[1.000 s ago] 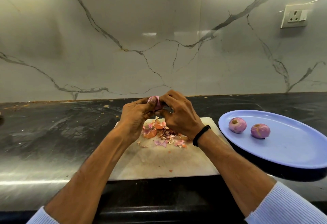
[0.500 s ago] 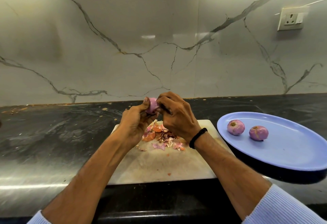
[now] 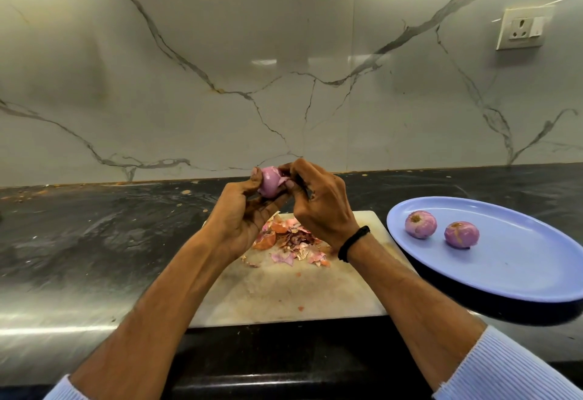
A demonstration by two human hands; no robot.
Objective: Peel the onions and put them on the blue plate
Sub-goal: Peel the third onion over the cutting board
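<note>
More of the onion (image 3: 269,183) shows now than a moment ago: smooth, glossy pink, gripped by the left hand (image 3: 243,213) above the far edge of the board (image 3: 284,298). The right hand (image 3: 318,207) pinches a loose skin flap (image 3: 284,180) on it. Papery peels (image 3: 290,242) heap on the pale board; two round peeled onions (image 3: 420,224) (image 3: 461,234) sit on the oval plate (image 3: 520,273).
</note>
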